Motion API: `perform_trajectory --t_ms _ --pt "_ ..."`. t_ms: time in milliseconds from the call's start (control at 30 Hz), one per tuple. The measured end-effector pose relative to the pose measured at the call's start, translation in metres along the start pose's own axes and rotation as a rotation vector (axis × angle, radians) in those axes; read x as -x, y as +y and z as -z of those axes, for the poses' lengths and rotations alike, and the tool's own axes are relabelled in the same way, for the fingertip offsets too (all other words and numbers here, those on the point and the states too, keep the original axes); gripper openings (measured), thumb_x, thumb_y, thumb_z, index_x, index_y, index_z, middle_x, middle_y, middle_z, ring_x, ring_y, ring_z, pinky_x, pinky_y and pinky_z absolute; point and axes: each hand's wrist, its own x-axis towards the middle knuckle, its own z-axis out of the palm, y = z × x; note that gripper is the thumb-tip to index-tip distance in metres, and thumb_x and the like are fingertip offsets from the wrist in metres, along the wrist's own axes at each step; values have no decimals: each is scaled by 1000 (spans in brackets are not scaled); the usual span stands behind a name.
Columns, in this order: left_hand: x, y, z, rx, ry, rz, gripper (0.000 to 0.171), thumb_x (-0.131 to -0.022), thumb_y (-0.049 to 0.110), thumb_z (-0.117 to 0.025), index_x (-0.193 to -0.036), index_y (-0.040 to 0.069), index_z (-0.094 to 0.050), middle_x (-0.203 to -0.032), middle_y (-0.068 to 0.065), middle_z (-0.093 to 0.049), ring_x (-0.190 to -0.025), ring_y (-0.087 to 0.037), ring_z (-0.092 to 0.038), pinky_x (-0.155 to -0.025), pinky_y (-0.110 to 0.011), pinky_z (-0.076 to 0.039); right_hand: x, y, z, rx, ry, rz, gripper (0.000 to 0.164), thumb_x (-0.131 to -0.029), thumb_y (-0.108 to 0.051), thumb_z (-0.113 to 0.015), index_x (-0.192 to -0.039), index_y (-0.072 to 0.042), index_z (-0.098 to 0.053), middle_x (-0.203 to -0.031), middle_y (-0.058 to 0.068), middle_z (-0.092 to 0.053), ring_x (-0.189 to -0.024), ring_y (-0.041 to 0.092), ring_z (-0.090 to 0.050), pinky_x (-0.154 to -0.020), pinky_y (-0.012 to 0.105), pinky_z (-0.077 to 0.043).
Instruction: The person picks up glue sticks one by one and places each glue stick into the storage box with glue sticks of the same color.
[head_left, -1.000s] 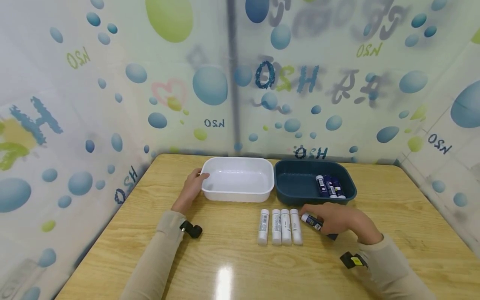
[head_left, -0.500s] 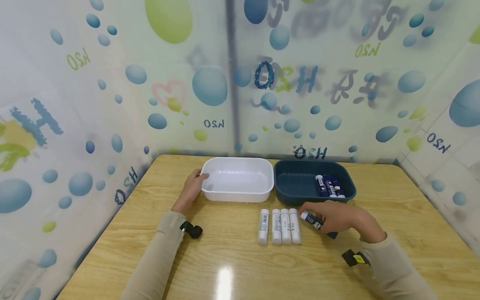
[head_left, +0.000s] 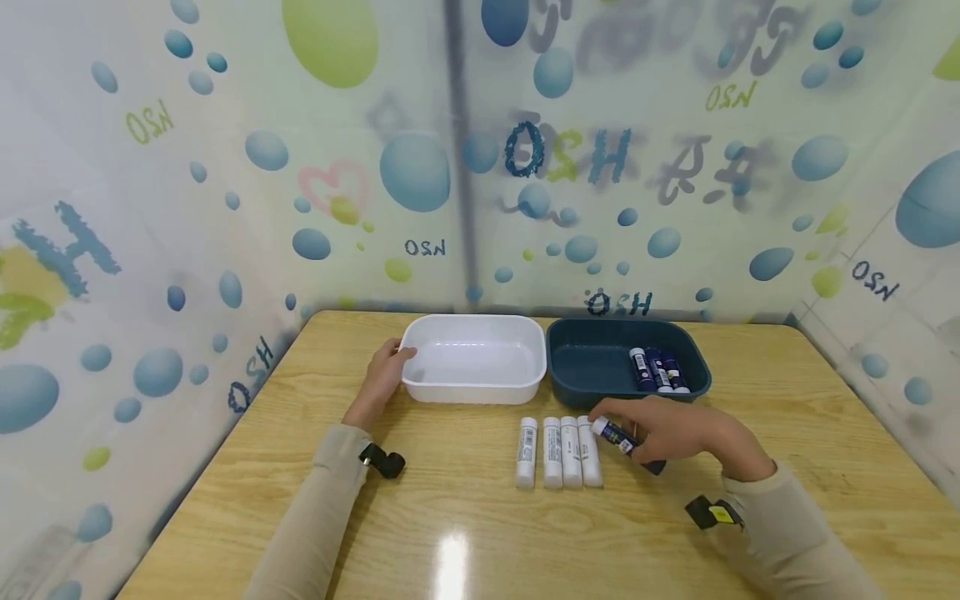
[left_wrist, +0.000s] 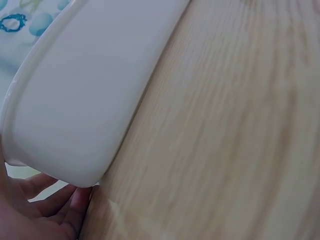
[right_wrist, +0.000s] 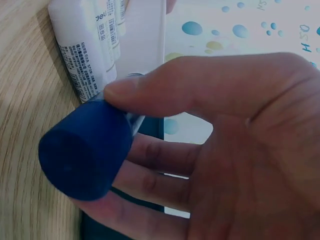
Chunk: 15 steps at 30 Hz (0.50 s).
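My left hand [head_left: 384,372] holds the left end of a white plastic tub [head_left: 472,393], thumb over the rim and fingers outside. In the left wrist view, its fingers [left_wrist: 75,212] reach around the corner of the tub. In front of a dark teal tub [head_left: 588,392], my right hand [head_left: 678,429] pinches a dark blue glue stick [head_left: 617,437] with a white end. The right wrist view shows the thumb on one side of this glue stick [right_wrist: 85,150] and fingers on the other. Just left of it lie several white glue sticks [head_left: 571,454], side by side.
Three dark blue glue sticks [head_left: 655,371] lie at the right end of the teal tub. Both tubs stand side by side near the back of the wooden table [head_left: 420,517]. Behind the table hangs a patterned curtain [head_left: 345,275].
My right hand has moved slightly up and left with the dark blue glue stick. The rightmost white glue stick has tilted a little. My left hand stays on the white tub.
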Motion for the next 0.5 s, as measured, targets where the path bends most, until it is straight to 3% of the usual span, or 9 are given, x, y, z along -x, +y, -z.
perform_trajectory --t_ms 200,500 --pt "1 0 0 7 -2 5 57 -105 35 -46 -154 6 -42 -150 -21 -51 -135 -37 -52 -116 -50 -41 0 3 2 12 35 47 60 -89 -6 -71 -143 -21 -51 -90 -2 -56 -75 11 -51 -63 25 -40" --pt "3 1 1 11 -10 12 57 -106 35 -45 -155 6 -40 -152 -20 -49 -136 -35 -52 -117 -50 -41 2 1 3 -13 58 29 63 -88 -8 -74 -145 -22 -50 -96 0 -59 -81 14 -56 -67 27 -47"
